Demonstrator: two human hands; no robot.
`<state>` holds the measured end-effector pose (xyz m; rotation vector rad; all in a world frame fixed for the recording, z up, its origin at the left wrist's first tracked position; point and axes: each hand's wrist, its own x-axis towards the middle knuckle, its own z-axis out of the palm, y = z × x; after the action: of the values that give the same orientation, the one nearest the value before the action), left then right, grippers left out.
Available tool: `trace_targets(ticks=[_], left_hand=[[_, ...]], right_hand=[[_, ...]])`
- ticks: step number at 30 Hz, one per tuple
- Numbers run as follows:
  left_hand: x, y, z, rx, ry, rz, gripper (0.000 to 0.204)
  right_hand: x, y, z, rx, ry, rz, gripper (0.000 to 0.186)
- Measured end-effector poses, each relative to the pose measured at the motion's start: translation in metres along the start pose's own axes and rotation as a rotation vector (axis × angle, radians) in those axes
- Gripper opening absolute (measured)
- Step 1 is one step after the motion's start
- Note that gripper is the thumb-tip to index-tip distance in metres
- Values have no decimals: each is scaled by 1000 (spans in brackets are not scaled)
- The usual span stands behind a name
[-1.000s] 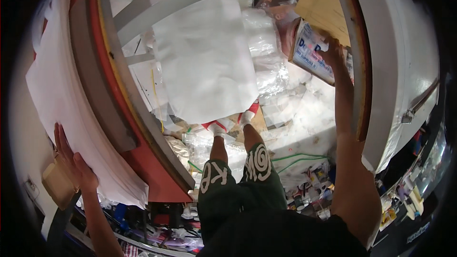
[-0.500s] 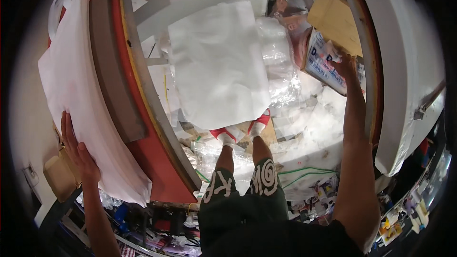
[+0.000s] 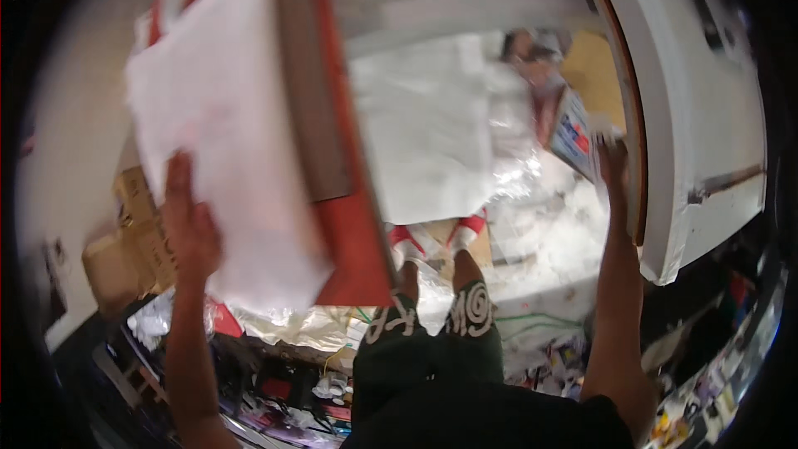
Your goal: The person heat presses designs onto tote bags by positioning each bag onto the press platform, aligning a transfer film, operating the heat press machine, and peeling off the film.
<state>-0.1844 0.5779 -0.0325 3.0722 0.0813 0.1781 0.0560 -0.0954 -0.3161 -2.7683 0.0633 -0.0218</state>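
Note:
My left hand (image 3: 193,216) rests with extended fingers on layered white sheets (image 3: 224,141) hung over a red panel (image 3: 353,249) with a grey strip (image 3: 312,91) along it. My right hand (image 3: 612,158) is raised beside a blue-printed carton (image 3: 572,129), near the brown edge of a white frame (image 3: 665,224); its fingers are blurred, and whether they grip anything is unclear. Between the two hands a large white sheet (image 3: 420,125) lies beside crinkled clear plastic (image 3: 515,166), just beyond my feet in red and white footwear (image 3: 465,229).
A tan cardboard sheet (image 3: 590,71) lies at the upper right of the opening. Brown cardboard boxes (image 3: 120,266) are at the left. Mixed clutter (image 3: 283,387) fills the lower edges. A green cord (image 3: 532,320) runs across the pale floor near my legs.
The red panel and its white sheets have shifted right with my left hand, covering the opening's left side and exposing more cardboard behind. The camera view has shifted too, and the picture is blurred.

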Motion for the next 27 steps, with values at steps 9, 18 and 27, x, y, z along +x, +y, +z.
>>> trace_targets(ticks=[9, 18, 27], left_hand=[[3, 48, -98, -135, -89, -172, 65], [-52, 81, -141, -1414, -340, -214, 51], [7, -60, -80, -918, 216, -532, 32]], right_hand=[[-200, -272, -265, 784, -794, 85, 26], [-174, -518, -309, 352, -1210, -416, 41], [-145, -561, -228, 387, -98, -717, 57]])
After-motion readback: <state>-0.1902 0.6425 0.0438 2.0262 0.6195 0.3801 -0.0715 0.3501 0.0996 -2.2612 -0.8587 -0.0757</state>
